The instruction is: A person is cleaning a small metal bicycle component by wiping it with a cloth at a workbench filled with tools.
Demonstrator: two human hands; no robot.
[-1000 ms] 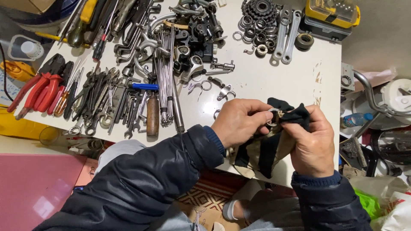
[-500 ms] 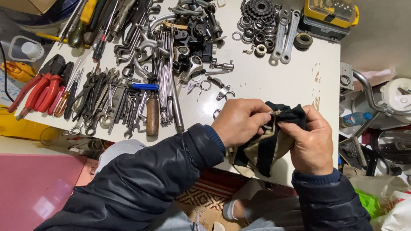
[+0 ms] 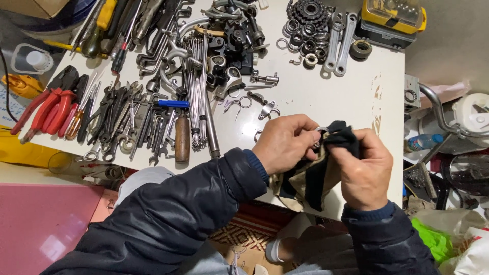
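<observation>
Steel is what the small ring appears to be made of, though only a short arc of it is seen between the fingers, so its exact form cannot be told with certainty.

Furthest left on the white tabletop, red-handled pliers are laid beside a heap of dark wrenches. A wooden-handled tool and a bundle of thin spokes are placed next to these, well apart from the work.

Nearer the middle, the left hand is closed in a pinch on the ring, which is held just above the tabletop's near edge. A part of this kind is judged to be light, stiff and hard, and probably slick if oily; it is best taken by its outer rim between thumb and forefinger, so that the faces are left free.

To the right, the right hand is closed around a black and beige rag, whose upper end is pressed against the ring while the rest hangs down below the hands. The cloth is judged soft, limp and easily bunched, so a gathered fold gives the firmest hold.

At the far right edge, a yellow case is set near a pile of bearings and sprockets.
</observation>
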